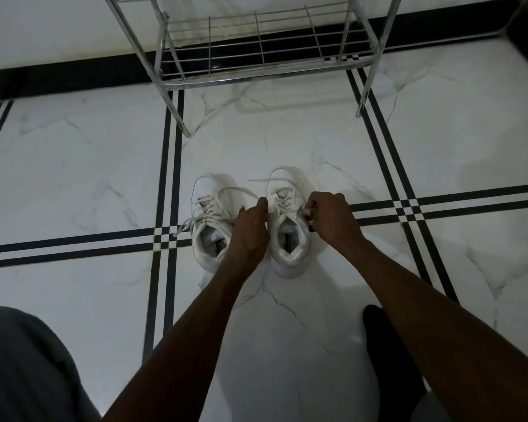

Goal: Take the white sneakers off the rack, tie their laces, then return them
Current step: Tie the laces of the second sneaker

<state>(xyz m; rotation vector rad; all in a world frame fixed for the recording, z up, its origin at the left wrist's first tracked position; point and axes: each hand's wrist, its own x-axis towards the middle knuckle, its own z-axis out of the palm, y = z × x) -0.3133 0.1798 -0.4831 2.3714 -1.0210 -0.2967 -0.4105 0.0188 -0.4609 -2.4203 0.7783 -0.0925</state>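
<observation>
Two white sneakers stand side by side on the floor, toes pointing away from me. The left sneaker (209, 220) has loose laces trailing to its left. The right sneaker (288, 239) sits between my hands. My left hand (250, 229) pinches a lace at that shoe's left side. My right hand (329, 216) pinches the lace at its right side, fingers curled shut. One loose lace end (261, 180) lies across the right sneaker's toe. The metal wire rack (256, 47) stands beyond the shoes, its bottom shelf bare.
White marble floor tiles (73, 166) with black stripe borders lie all around. A black skirting strip (58, 74) runs along the wall behind the rack. My grey-clad knee (22, 360) is at lower left, and a dark sock foot (387, 351) at lower right.
</observation>
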